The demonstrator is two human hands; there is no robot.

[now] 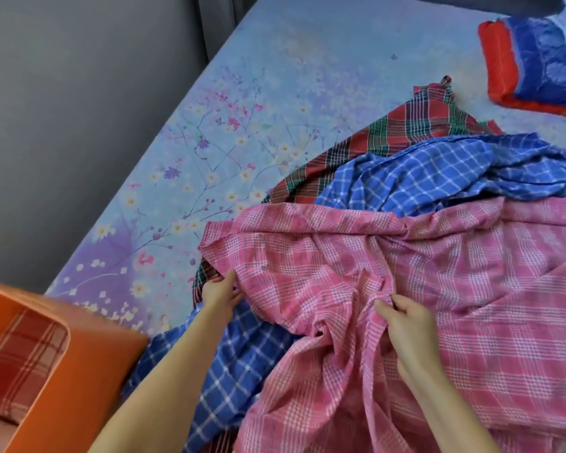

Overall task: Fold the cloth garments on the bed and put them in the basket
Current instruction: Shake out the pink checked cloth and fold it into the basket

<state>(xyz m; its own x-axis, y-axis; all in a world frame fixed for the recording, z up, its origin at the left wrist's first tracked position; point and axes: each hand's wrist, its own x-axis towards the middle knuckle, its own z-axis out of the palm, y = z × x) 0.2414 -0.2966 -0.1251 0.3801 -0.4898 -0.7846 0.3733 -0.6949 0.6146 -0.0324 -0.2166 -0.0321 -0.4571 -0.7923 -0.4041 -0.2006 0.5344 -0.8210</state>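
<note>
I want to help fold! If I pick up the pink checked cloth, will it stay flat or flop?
Probably flop: the pink checked cloth already bunches where the right hand pinches it. It looks thin and light. It may drag the blue checked cloth beneath.

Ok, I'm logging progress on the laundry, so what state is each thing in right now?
Pink cloth: unfolded, crumpled, on top of the pile.
Blue cloth: unfolded, partly under the pink one.
Red-green cloth: unfolded, bottom of the pile.
Basket: holds one folded red checked cloth.
Left hand: grips the pink cloth's edge.
Right hand: pinches a bunch of the pink cloth.
Pillow: lying at the bed's far corner.
</note>
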